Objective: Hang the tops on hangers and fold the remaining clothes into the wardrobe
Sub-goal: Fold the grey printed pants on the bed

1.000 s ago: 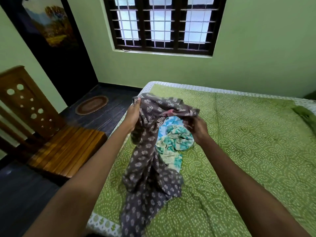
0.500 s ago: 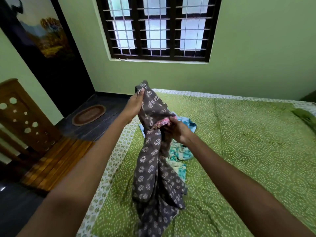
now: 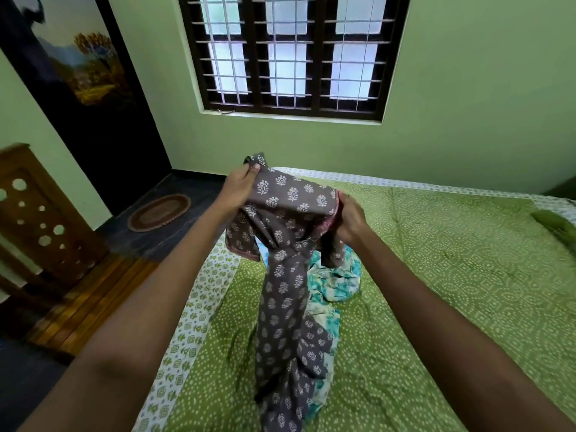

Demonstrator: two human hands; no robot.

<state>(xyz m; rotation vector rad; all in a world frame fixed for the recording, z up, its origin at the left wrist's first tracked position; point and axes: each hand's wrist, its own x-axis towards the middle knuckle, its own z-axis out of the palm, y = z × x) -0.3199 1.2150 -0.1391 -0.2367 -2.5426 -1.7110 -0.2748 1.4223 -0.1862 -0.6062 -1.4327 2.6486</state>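
Between my two hands, above the near corner of the bed (image 3: 436, 275), a grey printed top (image 3: 290, 213) was stretched out, its upper edge pulled fairly taut from one grip to the other. My left hand (image 3: 240, 188) pinched one corner of it, thumb on the near face and fingers curled behind, so a little tip of cloth stood up above my fingers. My right hand (image 3: 350, 218) held the other end, fingers curled round a bunched edge with pink trim; how tightly they closed behind the cloth I could not tell. Below my hands the rest of the top hung down in a long twisted fall, and its lower part lay on the green dotted bedcover (image 3: 420, 322). Just under my right hand, partly behind the hanging cloth, a turquoise and white garment (image 3: 335, 280) lay crumpled on the bedcover. Beyond my left hand, on the dark floor, lay an oval mat (image 3: 159, 212), and nearer me on that side stood a wooden chair (image 3: 46, 244).
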